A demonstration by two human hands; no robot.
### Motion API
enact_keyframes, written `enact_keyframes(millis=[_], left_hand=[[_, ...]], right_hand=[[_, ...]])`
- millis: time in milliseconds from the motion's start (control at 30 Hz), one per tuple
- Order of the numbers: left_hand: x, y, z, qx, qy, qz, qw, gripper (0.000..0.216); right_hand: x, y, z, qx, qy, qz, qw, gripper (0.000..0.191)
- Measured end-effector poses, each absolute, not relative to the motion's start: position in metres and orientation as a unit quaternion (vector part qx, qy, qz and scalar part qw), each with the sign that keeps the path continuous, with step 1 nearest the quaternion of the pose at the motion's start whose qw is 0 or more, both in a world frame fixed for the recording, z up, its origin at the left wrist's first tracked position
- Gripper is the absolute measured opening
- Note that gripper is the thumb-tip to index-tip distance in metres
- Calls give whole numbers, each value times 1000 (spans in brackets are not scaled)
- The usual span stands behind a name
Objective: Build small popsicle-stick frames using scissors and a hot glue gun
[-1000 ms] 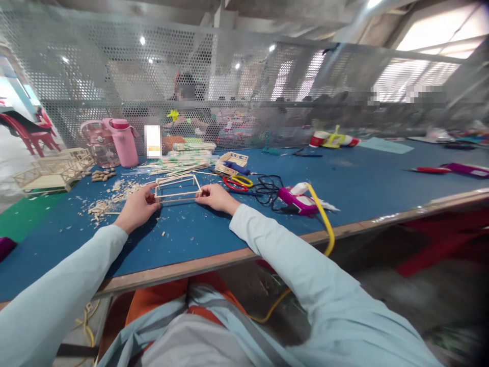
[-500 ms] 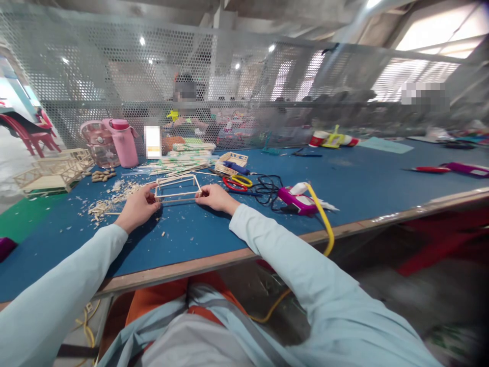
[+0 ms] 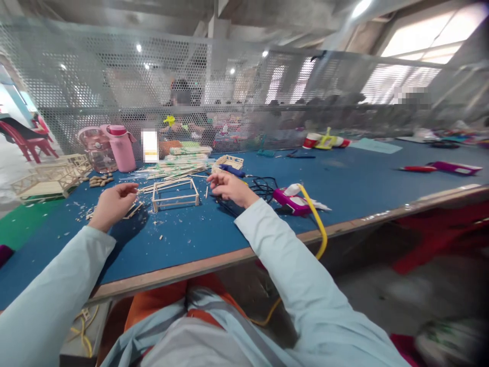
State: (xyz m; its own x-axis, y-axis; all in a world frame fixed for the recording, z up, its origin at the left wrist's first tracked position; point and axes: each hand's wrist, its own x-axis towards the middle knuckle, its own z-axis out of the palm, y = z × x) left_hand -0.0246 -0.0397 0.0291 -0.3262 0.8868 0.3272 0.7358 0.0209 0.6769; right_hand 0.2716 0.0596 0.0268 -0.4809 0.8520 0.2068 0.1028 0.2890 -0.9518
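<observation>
A small box frame of thin wooden sticks (image 3: 174,194) stands on the blue table (image 3: 344,188), free of both hands. My left hand (image 3: 112,204) hovers left of it with the fingers curled in, and nothing shows in them. My right hand (image 3: 229,187) is raised to the frame's right, fingers pinched together. A short stick (image 3: 207,191) shows just below its fingertips; whether it is held I cannot tell. Both arms wear pale blue sleeves.
Wood scraps (image 3: 89,210), loose sticks (image 3: 179,163) and stick models (image 3: 46,178) lie to the left and behind. A pink bottle (image 3: 121,148), a magenta glue gun (image 3: 292,200) with a yellow cord (image 3: 319,224) and black cable (image 3: 263,184) are nearby. A mesh screen (image 3: 237,92) stands behind, with a person (image 3: 180,104) beyond it.
Both hands have let go of the stick frame and drawn apart, the left one to the left, the right one up and right. The view has shifted slightly.
</observation>
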Motion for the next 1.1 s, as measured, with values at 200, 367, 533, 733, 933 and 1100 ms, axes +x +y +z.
enact_keyframes(millis=[200,367,533,733,933,1100], left_hand=[[-30,-37,29,542,750,379,22,36],[-40,-28,22,521,730,439,43,32],[-47,-24,21,522,737,429,11,34],[-33,-9,26,534,726,434,10,24],[-18,39,22,579,677,448,77,34],[-12,58,19,628,644,392,192,25]], right_hand=[[275,68,24,-380,-637,406,533,23],[270,72,13,-399,-663,361,521,23],[266,70,13,-377,-659,397,516,31],[266,71,9,-378,-696,357,495,27],[268,74,8,-398,-714,275,505,19],[268,75,8,-383,-708,286,520,22]])
